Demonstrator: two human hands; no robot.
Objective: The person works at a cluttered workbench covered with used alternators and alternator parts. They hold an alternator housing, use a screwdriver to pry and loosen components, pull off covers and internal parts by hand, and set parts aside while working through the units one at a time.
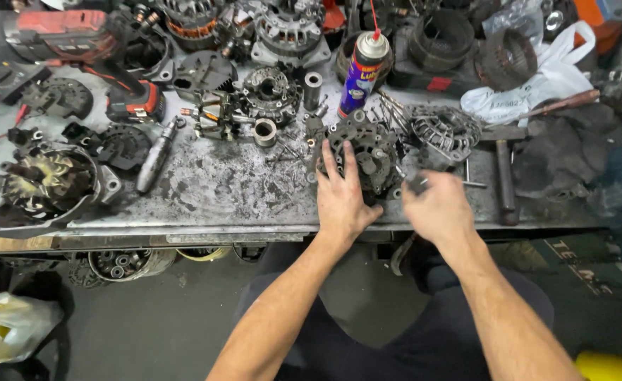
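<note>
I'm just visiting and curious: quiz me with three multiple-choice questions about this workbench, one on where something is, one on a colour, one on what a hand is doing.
1. Where does the spray can stand?
A. Behind the alternator part under the hands
B. On the floor
C. At the bench's left end

2. What colour is the body of the power tool at the far left?
A. Yellow
B. Red
C. Green

3. How does the left hand sit?
A. Raised in the air
B. Closed around a hammer
C. Pressed flat on the alternator part

Answers:
1 A: the can stands upright further back on the bench, just beyond the part.
2 B: its casing is red with black trim.
3 C: the palm and spread fingers lie on the part, while the right hand pinches a small dark tool beside it.
</note>
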